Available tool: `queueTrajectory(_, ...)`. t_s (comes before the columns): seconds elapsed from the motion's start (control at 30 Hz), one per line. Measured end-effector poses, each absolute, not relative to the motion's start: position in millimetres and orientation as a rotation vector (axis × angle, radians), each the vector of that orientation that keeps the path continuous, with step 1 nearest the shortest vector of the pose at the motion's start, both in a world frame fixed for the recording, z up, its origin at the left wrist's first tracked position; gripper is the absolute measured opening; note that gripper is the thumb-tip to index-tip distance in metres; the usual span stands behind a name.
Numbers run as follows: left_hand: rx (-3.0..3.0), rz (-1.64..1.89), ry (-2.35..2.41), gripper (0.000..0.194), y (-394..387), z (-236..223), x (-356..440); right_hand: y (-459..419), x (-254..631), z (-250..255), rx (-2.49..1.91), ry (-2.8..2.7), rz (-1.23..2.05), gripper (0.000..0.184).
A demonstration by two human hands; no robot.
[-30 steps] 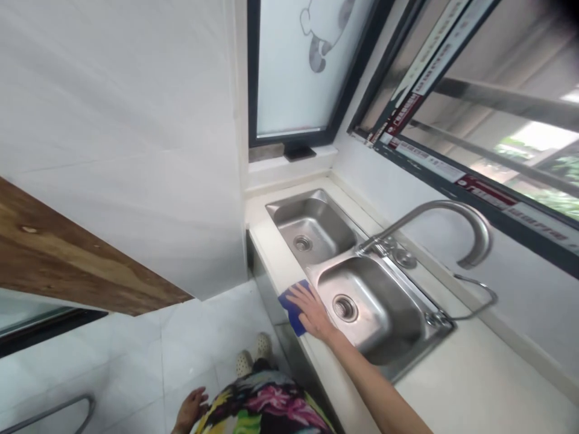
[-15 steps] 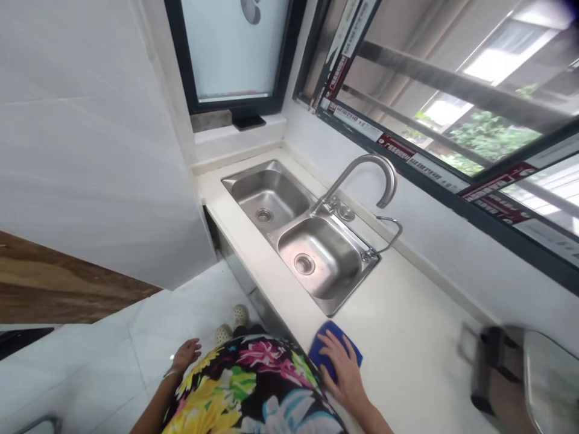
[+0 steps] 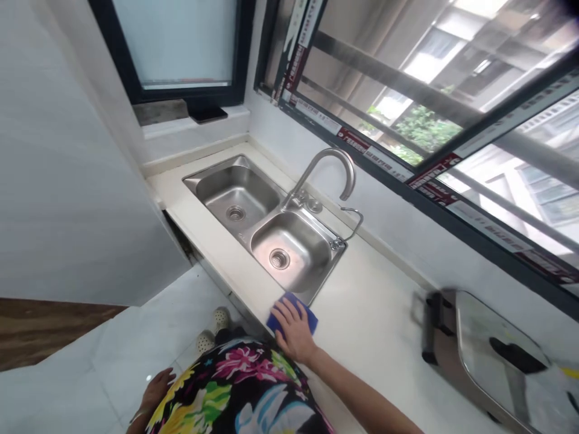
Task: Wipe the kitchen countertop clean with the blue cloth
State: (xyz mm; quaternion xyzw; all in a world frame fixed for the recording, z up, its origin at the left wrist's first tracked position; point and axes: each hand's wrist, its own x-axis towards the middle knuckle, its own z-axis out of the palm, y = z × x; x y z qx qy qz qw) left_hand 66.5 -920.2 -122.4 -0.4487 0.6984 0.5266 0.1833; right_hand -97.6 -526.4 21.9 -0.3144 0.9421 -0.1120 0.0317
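My right hand (image 3: 294,333) holds a folded blue cloth (image 3: 310,319) against the white countertop (image 3: 371,328), its fingers draped over the top. The cloth lies at the near front corner of the double-bowl steel sink (image 3: 251,241), touching or very close to its rim. Part of the cloth is hidden under the palm. Low at my left side hangs my left hand (image 3: 156,387), fingers loosely bent and somewhat apart, with nothing visible in it. It is beside my flowered clothing (image 3: 244,386), above the floor.
A curved faucet (image 3: 323,160) and a smaller thin spout (image 3: 355,226) rise behind the sink. On the right of the counter stands a metal appliance with a glass lid (image 3: 488,337). A dark flat object (image 3: 208,114) rests on the left sill. White tall panel (image 3: 90,181) borders the left.
My right hand has slid the blue cloth along the counter toward the sink's near corner. The view has shifted right, showing more of the appliance. My left hand still hangs at my side.
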Motion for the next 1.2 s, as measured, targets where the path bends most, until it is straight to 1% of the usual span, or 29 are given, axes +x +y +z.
queueTrajectory(0.07,-1.237,1.553,1.928,0.033,-924.1,-117.7,48.5,-559.8,-120.9,20.0,-0.941,2.914,-0.404,0.06)
queueTrajectory(0.13,-1.179,1.638,1.961,0.045,-926.1,-104.9,16.3,-594.0,-142.1,17.0,-0.898,2.938,-0.467,0.06)
queueTrajectory(0.2,-1.052,1.74,2.115,0.061,-922.5,-80.3,-28.5,-621.9,-158.1,14.5,-0.831,2.973,-0.536,0.059)
queueTrajectory(0.23,-0.938,1.767,2.252,0.065,-917.6,-63.9,-53.9,-631.0,-163.3,13.7,-0.798,2.988,-0.567,0.059)
queueTrajectory(0.27,-0.823,1.78,2.377,0.066,-910.2,-45.9,-79.8,-635.6,-166.4,13.4,-0.782,2.996,-0.593,0.059)
queueTrajectory(0.33,-0.578,1.781,2.576,0.059,-889.2,-9.7,-128.9,-629.9,-165.6,14.1,-0.833,2.975,-0.631,0.058)
queueTrajectory(0.4,-0.297,1.766,2.657,0.051,-862.5,19.1,-168.8,-605.2,-155.6,15.8,-0.948,2.924,-0.65,0.057)
queueTrajectory(0.47,-0.053,1.76,2.658,0.045,-834.7,34.4,-196.4,-567.3,-137.3,17.8,-1.002,2.902,-0.635,0.055)
queueTrajectory(0.53,0.147,1.703,2.654,0.041,-809.1,35.9,-212.4,-525.2,-113.2,19.1,-0.923,2.949,-0.569,0.057)
queueTrajectory(0.63,0.362,1.529,2.716,0.039,-778.6,22.4,-220.2,-473.8,-76.6,18.4,-0.68,3.079,-0.444,0.06)
queueTrajectory(0.77,0.484,1.395,2.795,0.032,-756.1,4.0,-217.4,-445.6,-59.5,11.4,-0.435,3.166,-0.324,0.064)
queueTrajectory(0.87,0.553,1.307,2.835,0.026,-751.9,-0.4,-216.2,-441.2,-82.2,4.8,-0.305,3.202,-0.297,0.061)
queueTrajectory(1.0,0.59,1.203,2.883,0.027,-754.4,-0.3,-216.8,-425.2,-141.3,-0.4,-0.079,3.265,-0.295,0.058)
queueTrajectory(1.2,0.726,1.064,2.979,0.028,-756.9,-0.1,-216.4,-373.4,-231.9,-2.2,0.04,3.358,-0.257,0.051)
